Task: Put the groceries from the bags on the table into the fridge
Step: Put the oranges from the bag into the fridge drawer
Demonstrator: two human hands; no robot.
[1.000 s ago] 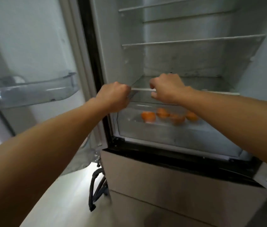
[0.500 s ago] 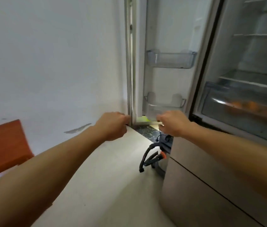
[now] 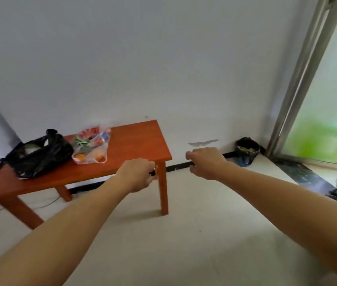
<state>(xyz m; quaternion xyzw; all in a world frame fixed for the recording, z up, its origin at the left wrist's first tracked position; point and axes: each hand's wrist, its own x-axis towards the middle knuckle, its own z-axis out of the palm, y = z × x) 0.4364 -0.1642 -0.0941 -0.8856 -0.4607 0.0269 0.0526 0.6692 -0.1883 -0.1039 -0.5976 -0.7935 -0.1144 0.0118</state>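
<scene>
The view has swung away from the fridge to the orange desk (image 3: 134,141) by the wall (image 3: 163,58), where a black bag (image 3: 37,155) and a clear bag (image 3: 91,149) of groceries sit side by side, touching. The left hand (image 3: 136,175) and right hand (image 3: 205,164) reach forward in the air, each grip loosely curled and empty.

One table (image 3: 134,141) is bearing two bags: a black bag (image 3: 39,155) and a clear bag (image 3: 93,147). Two hands are showing, left hand (image 3: 136,174) and right hand (image 3: 207,164). One dark pot (image 3: 247,150) is sitting by the wall.
</scene>
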